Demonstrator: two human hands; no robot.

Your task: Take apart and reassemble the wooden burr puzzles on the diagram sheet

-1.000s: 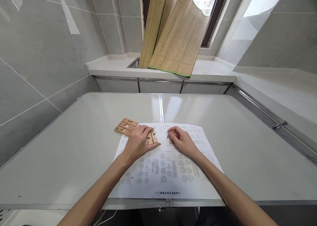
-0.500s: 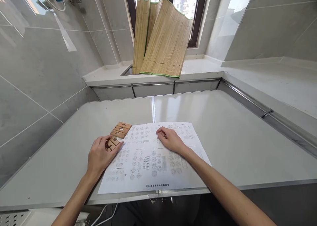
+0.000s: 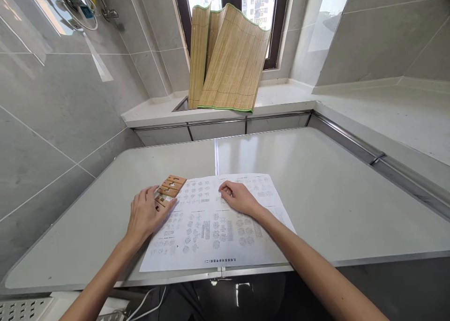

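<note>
My left hand (image 3: 146, 211) spans a few notched wooden puzzle pieces (image 3: 161, 201), its thumb at their right side and its fingers at their left. The palm and fingers partly hide them. Just beyond, touching or nearly touching them, more flat notched wooden pieces (image 3: 172, 185) lie side by side at the sheet's upper left corner. My right hand (image 3: 239, 197) rests on the printed sheet (image 3: 218, 253), fingers loosely curled in with nothing visible in them. Small puzzle drawings in rows cover the sheet, and its heading appears upside down at the near edge.
The sheet lies on a white folding table (image 3: 333, 194) with a centre seam. Behind it, a folded bamboo mat (image 3: 234, 63) leans on the white ledge (image 3: 281, 93) before a window. A metal rail runs along the right. White cables (image 3: 147, 307) hang below the near edge.
My left fingers have straightened and moved slightly forward over the nearer wooden pieces. My right hand keeps its curled pose on the sheet. The camera view has shifted a little.
</note>
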